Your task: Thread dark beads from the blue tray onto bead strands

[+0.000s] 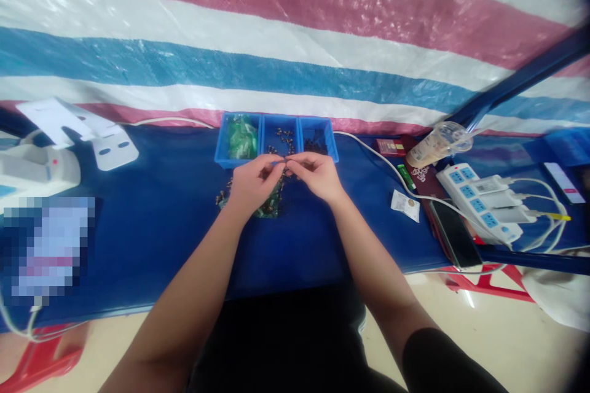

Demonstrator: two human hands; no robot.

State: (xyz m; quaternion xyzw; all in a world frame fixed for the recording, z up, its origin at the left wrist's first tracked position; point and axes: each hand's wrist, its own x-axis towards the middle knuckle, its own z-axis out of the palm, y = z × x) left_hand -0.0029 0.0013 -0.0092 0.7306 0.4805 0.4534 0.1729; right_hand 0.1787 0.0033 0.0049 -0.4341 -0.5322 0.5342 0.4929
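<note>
My left hand [252, 183] and my right hand [317, 175] meet fingertip to fingertip over the blue table [152, 227], both pinched on a tiny part too small to name. Under and between them lies a scatter of small metal parts and green pieces [267, 204]. Just beyond my hands stands a row of three small blue bins [276, 138]: the left one holds green pieces, the middle one small metal parts, the right one dark parts.
A white device and stand [74, 135] sit at the left. At the right are a plastic cup [437, 144], a white power strip [482, 202] with plugs and cables, a dark phone [454, 233], a small white packet [405, 204]. A striped tarp hangs behind.
</note>
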